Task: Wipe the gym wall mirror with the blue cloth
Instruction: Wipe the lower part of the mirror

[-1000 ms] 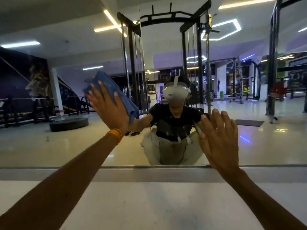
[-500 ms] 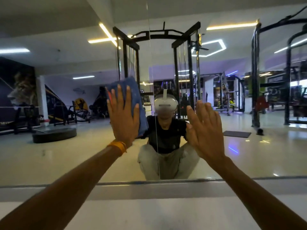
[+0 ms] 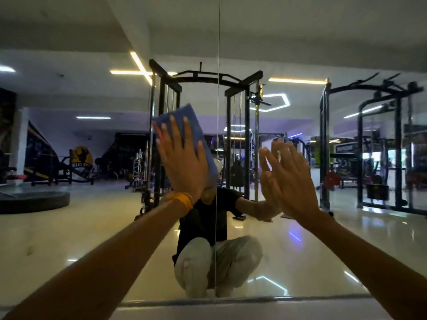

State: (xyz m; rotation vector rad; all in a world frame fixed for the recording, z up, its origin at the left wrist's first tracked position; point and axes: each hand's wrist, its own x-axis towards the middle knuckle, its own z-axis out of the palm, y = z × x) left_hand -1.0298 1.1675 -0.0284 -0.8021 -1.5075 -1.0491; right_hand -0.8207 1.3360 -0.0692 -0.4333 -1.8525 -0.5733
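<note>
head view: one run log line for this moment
left hand: flat, pressing folded blue cloth on large gym wall mirror | right hand: open, against glass | phase: wipe

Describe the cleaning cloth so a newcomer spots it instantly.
On the wall mirror, find the thin vertical seam between panels. Just left of it, the left hand presses a blue cloth flat on the glass. It is the only blue fabric; the right hand is bare.

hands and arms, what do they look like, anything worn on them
Both forearms are bare, with no sleeves in view. The left hand wears no glove; an orange-yellow band circles its wrist. The right hand is ungloved too, with a bare wrist. No rings show.
</note>
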